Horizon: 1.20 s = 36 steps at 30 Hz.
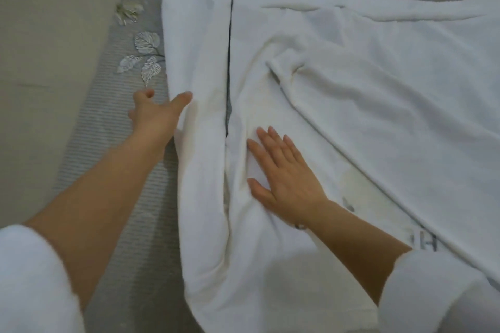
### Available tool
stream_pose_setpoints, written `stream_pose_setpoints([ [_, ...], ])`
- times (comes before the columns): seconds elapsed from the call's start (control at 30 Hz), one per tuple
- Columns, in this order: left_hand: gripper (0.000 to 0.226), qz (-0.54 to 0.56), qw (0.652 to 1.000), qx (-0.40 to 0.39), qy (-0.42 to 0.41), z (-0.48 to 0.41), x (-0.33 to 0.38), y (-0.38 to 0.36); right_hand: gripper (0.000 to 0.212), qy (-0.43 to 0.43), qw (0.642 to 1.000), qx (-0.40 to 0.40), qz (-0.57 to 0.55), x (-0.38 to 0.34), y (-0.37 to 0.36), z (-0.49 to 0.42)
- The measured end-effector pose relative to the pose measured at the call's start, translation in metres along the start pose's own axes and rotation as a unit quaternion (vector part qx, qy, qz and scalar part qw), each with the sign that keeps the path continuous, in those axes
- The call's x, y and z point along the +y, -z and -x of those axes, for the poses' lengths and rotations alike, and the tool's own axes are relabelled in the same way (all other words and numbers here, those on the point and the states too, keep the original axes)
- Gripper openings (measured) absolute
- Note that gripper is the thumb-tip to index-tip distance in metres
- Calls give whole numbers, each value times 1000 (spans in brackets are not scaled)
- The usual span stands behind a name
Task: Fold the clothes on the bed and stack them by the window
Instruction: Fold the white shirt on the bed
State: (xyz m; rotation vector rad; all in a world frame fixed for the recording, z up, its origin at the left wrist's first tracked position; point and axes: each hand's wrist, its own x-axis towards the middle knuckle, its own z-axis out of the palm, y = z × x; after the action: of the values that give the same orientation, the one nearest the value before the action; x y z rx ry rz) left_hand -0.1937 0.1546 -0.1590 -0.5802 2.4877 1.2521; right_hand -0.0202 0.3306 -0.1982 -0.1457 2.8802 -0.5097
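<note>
White garment [365, 116], spread on bed [40, 76], its sleeve [197, 62] running lengthwise away from the person: left hand [158, 113] nearer, thumb on sleeve's outer edge, grip indeterminable; right hand [284, 173] pressing flat, fingers straight, on garment's body.

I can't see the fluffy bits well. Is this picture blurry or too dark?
Head view: dim, even light, no glare; the white fleece garment looks soft, its texture smeared; the person's white fluffy sleeves at the bottom corners are blurriest; the right hand is fairly sharp.

Soft, fleecy, matt cloth: white sweatshirt [351, 89]. Grey ribbed woven cloth, matt: bedspread [108, 170]. Its leaf motifs [147, 40] look silvery, slightly glossy.
</note>
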Motion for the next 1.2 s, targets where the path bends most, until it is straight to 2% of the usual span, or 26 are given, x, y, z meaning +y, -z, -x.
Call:
stream_pose_setpoints([
  [0.07, 90, -2, 999, -43, -18, 3, -9, -9, 68, -8, 1000, -6, 2, -8, -8, -3],
  [0.1, 79, -4, 998, -53, -41, 5, -12, -15, 68, -15, 1000, -8, 4, -9, -9, -3],
  [0.17, 30, 45, 996, -30, -76, 12, -16, -21, 69, -24, 1000, -14, 6, -8, -10, -1],
  [0.2, 16, 105, 991, 3, -80, 14, -16, -17, 69, -25, 999, -20, 9, -6, -10, -1],
  [0.27, 23, 238, 967, 68, -68, 10, -21, 6, 70, -23, 999, -35, 17, -5, -8, 0],
  [0.33, 22, 370, 924, 90, -32, 2, -37, 41, 71, -24, 999, -47, 13, -5, -4, 1],
  [0.4, 33, 433, 899, 53, 45, -5, -67, 70, 68, -34, 998, -61, 2, -10, -2, 1],
  [0.43, 38, 431, 897, 30, 94, -4, -83, 80, 67, -42, 997, -66, 1, -14, -2, 0],
  [0.5, 39, 389, 908, 10, 158, 1, -104, 90, 67, -58, 996, -66, 10, -26, -2, -2],
  [0.53, 39, 362, 918, 25, 160, 2, -107, 90, 69, -60, 996, -62, 21, -33, -2, -3],
  [0.63, 47, 229, 953, 179, 85, 4, -96, 86, 75, 6, 997, -57, 59, -55, -3, -2],
  [0.7, 58, 97, 967, 236, 7, 6, -78, 81, 72, 89, 992, -81, 33, -74, -10, 3],
  [0.73, 64, 35, 972, 228, -38, 7, -73, 78, 69, 124, 988, -97, 11, -84, -15, 5],
  [0.8, 72, -105, 977, 164, -92, 5, -70, 76, 62, 168, 978, -120, -10, -99, -24, 5],
  [0.87, 62, -232, 959, 111, -119, -2, -73, 84, 58, 184, 974, -131, 0, -105, -30, 2],
  [0.9, 49, -246, 953, 109, -141, -6, -75, 91, 58, 186, 973, -135, 5, -104, -31, 0],
  [0.93, 36, -217, 955, 116, -164, -10, -77, 99, 60, 184, 974, -135, 8, -101, -31, 0],
  [0.97, 24, -145, 967, 128, -165, -13, -79, 108, 63, 180, 975, -129, 6, -98, -31, 0],
  [1.03, 5, 90, 980, 143, -102, -15, -81, 124, 70, 157, 982, -104, -8, -91, -32, 3],
  [1.1, 9, 281, 949, 140, -11, -13, -88, 138, 74, 124, 989, -77, 2, -86, -34, 7],
  [1.17, 9, 371, 919, 101, 85, -12, -98, 146, 74, 111, 992, -59, 25, -84, -36, 9],
  [1.2, 16, 390, 908, 83, 126, -12, -101, 148, 74, 110, 992, -55, 32, -84, -38, 9],
])
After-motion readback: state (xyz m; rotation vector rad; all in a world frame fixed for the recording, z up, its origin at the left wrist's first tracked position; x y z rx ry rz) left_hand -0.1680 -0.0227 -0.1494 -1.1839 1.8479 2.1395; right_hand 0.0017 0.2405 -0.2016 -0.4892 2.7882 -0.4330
